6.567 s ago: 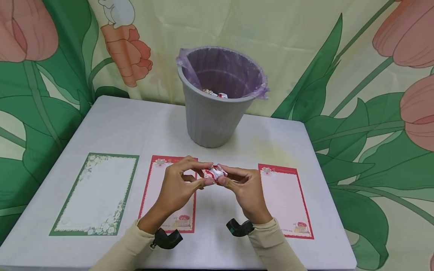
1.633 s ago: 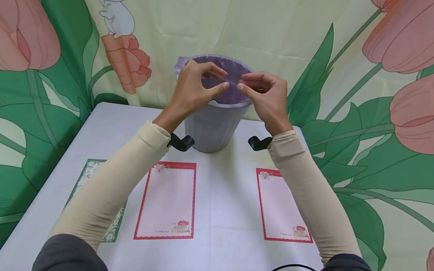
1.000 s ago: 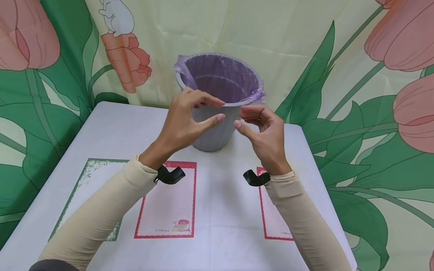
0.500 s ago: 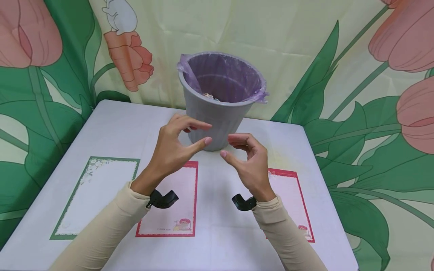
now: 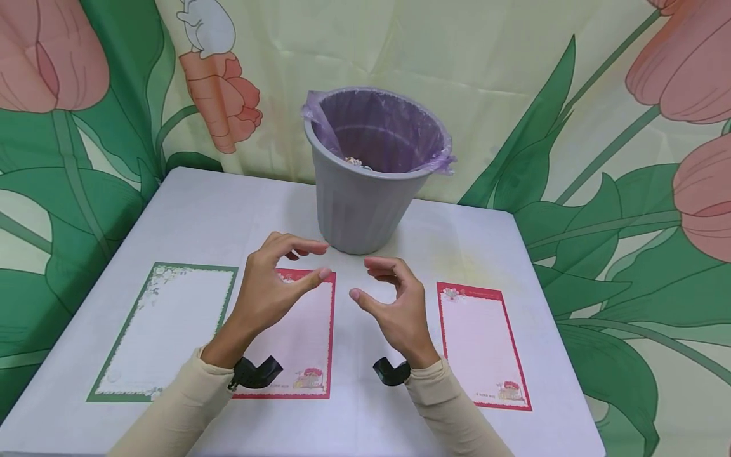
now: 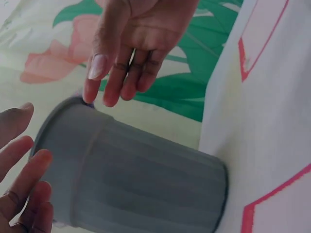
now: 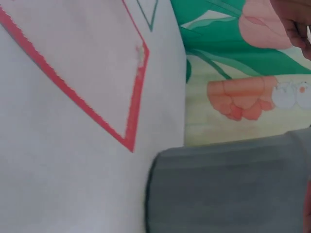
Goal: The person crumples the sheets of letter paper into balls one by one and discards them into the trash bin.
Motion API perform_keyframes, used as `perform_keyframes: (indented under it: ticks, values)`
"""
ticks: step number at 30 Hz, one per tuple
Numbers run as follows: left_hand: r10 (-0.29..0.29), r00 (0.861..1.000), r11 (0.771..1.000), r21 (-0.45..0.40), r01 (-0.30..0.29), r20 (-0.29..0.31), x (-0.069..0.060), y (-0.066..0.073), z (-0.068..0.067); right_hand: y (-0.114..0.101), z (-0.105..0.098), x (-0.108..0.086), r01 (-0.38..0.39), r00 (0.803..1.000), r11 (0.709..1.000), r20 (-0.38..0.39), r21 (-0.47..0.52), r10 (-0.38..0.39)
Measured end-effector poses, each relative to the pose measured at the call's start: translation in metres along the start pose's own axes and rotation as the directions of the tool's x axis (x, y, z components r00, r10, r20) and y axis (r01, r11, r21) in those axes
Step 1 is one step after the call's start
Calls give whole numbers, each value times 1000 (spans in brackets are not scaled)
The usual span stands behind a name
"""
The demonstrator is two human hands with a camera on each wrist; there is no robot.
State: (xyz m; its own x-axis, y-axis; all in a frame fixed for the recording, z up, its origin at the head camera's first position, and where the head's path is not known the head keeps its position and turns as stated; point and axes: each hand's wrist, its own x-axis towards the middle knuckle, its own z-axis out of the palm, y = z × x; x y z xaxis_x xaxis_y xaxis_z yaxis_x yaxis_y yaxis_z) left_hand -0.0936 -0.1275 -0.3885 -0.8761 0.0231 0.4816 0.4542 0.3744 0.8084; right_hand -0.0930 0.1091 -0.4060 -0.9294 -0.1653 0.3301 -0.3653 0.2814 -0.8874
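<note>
In the head view both hands hover above the table, apart from each other, fingers and thumbs loosely curved with nothing between them. My left hand is over the middle red-bordered sheet of paper and covers part of it. To its right, my right hand is above white cloth, left of another red-bordered sheet. Behind them stands a grey trash bin, upright, with a purple plastic liner over its rim. Some small crumpled whitish scraps show inside it; the rest of its bottom is hidden.
A green-bordered sheet lies on the left of the white-covered table. Behind the table hangs a cloth backdrop printed with tulips, leaves and a rabbit on a carrot. A black wrist camera sits on each wrist.
Earliest, both hands pinched a crumpled red-and-white wrapper over the table. Later they were raised at the bin's mouth, no wrapper visible; since then they have come back down towards the sheets, empty.
</note>
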Motion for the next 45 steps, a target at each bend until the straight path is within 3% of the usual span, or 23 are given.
perform_keyframes:
  ticks: [7, 18, 30, 39, 45]
  values:
    - [-109, 994, 993, 42, 110, -16, -29, -20, -5, 17, 15, -14, -55, 998, 998, 26, 11, 55]
    - [-203, 976, 974, 84, 210, -76, -70, -52, -14, 38, 39, -33, -141, 988, 990, 65, 26, 139]
    - [-297, 950, 938, 156, 310, -101, -93, -70, -21, 56, 58, -47, -223, 970, 974, 103, 24, 220]
    - [-377, 922, 903, 188, 387, -88, -106, -80, -25, 60, 66, -56, -316, 942, 947, 105, -47, 320]
    - [-419, 906, 880, 213, 423, -70, -112, -89, -28, 62, 68, -60, -341, 931, 939, 119, -56, 345]
